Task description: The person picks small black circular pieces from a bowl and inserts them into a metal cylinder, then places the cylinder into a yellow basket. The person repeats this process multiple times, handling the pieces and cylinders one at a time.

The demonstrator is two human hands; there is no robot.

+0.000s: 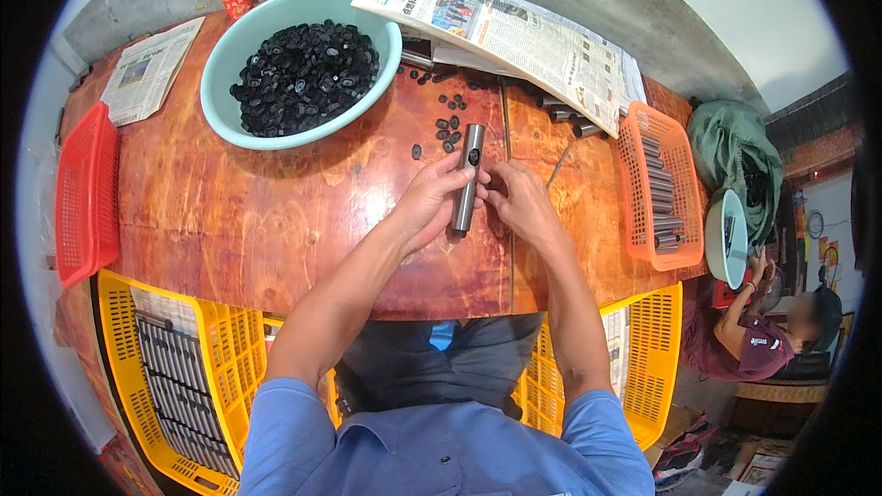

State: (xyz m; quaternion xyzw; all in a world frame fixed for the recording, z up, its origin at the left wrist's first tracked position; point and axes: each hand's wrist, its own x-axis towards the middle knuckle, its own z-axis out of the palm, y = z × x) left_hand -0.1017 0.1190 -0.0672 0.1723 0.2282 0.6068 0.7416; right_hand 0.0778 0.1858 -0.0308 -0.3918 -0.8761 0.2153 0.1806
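Note:
My left hand grips a grey metal tube, which points away from me. A black oval part sits in an opening on the tube's upper side, and a dark end piece shows at its near end. Close against the tube's right side is my right hand, its thumb and fingers bent together. Whether a small part is pinched in its fingertips is hidden. Several loose black oval pieces lie on the wooden table just beyond the tube, with smaller black bits farther back.
A pale-green basin of black plastic parts stands at back left. Newspapers partly cover more tubes. An orange basket of tubes stands right, a red basket left. Yellow crates flank my legs. Another person sits at right.

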